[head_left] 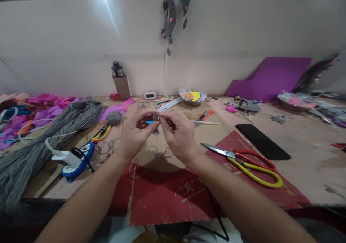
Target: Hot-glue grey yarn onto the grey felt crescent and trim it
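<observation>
My left hand and my right hand meet over the middle of the table. Between their pinched fingertips is a small grey piece wound with yarn, mostly covered by the fingers. Below the hands, a loose grey yarn strand curls over the cardboard. A bit of blue shows between the hands. Left of them sit a small ball of grey yarn and a yellow utility knife.
Scissors with red and yellow handles and a black phone lie right. A grey yarn hank and blue power strip are left. Behind are an orange cutter, a bottle and a bowl.
</observation>
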The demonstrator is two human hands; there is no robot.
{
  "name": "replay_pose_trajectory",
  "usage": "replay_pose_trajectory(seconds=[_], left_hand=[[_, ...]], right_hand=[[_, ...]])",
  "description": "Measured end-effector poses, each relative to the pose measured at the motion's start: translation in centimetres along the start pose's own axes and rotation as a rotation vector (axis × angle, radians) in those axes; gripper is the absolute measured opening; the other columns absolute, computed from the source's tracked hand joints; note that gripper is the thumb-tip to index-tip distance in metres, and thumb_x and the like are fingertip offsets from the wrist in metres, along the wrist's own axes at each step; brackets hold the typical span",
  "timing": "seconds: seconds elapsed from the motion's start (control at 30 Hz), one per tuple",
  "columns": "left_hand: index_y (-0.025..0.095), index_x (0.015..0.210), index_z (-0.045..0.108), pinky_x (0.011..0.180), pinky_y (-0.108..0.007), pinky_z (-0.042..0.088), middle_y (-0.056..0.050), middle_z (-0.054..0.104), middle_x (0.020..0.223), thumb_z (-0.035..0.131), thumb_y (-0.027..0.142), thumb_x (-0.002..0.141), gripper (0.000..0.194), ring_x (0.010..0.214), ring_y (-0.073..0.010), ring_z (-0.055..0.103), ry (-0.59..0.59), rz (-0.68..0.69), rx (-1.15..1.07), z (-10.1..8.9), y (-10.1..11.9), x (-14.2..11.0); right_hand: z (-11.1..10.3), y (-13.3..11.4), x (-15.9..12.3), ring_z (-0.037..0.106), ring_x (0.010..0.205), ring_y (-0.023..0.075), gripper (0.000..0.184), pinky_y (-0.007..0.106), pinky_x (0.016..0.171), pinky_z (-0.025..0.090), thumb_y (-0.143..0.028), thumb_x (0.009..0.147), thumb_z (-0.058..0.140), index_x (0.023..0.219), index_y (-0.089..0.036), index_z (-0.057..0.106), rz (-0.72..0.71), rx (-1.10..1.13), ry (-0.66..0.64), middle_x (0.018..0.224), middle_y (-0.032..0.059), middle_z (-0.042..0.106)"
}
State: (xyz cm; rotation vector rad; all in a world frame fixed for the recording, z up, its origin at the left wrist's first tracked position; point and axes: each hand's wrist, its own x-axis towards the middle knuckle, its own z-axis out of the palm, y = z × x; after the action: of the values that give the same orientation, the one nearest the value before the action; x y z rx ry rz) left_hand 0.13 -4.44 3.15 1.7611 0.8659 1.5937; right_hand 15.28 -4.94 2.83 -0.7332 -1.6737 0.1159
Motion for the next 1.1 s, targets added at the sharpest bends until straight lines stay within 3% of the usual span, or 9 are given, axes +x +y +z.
replay_pose_trajectory(seconds=[0.13, 0.4, 0.9, 1.1], left_hand=[[0.023, 0.101, 0.07, 0.065, -0.027, 0.06, -0.004, 0.072, 0.092, 0.079, 0.025, 0.074, 0.029, 0.08, -0.017, 0.07, 0.021, -0.001, -0.019, 0.0, 0.2, 0.1], [0.024, 0.102, 0.069, 0.063, -0.027, 0.059, -0.004, 0.073, 0.093, 0.078, 0.03, 0.075, 0.029, 0.078, -0.017, 0.07, -0.003, -0.082, -0.194, -0.3, -0.9, 0.6], [0.025, 0.1, 0.063, 0.063, -0.024, 0.057, 0.001, 0.07, 0.087, 0.078, 0.025, 0.075, 0.029, 0.07, -0.0121, 0.067, -0.086, -0.097, -0.262, -0.3, -0.8, 0.6], [0.025, 0.101, 0.064, 0.067, -0.024, 0.056, 0.0, 0.069, 0.092, 0.078, 0.022, 0.075, 0.03, 0.074, -0.0118, 0.067, -0.069, -0.085, -0.308, -0.6, -1.2, 0.5]], right_hand=[[-0.1, -0.2, 0.1, 0.064, 0.087, 0.0168, 0.013, 0.033, 0.077, 0.05, -0.019, 0.094, 0.056, 0.099, -0.025, 0.066, 0.021, 0.031, -0.001, 0.094, 0.0027, 0.071], [-0.1, -0.5, 0.5, 0.065, 0.083, 0.0158, 0.009, 0.031, 0.076, 0.051, -0.024, 0.091, 0.061, 0.094, -0.025, 0.069, 0.199, 0.152, 0.022, 0.09, 0.0019, 0.072], [-0.2, -0.5, 0.4, 0.064, 0.09, 0.0172, 0.013, 0.034, 0.079, 0.05, -0.021, 0.094, 0.056, 0.1, -0.025, 0.067, 0.047, 0.034, -0.019, 0.098, 0.0037, 0.072], [-0.3, -0.8, 0.5, 0.064, 0.089, 0.0157, 0.011, 0.032, 0.08, 0.049, -0.019, 0.091, 0.06, 0.097, -0.024, 0.069, 0.076, 0.095, -0.007, 0.096, 0.003, 0.072]])
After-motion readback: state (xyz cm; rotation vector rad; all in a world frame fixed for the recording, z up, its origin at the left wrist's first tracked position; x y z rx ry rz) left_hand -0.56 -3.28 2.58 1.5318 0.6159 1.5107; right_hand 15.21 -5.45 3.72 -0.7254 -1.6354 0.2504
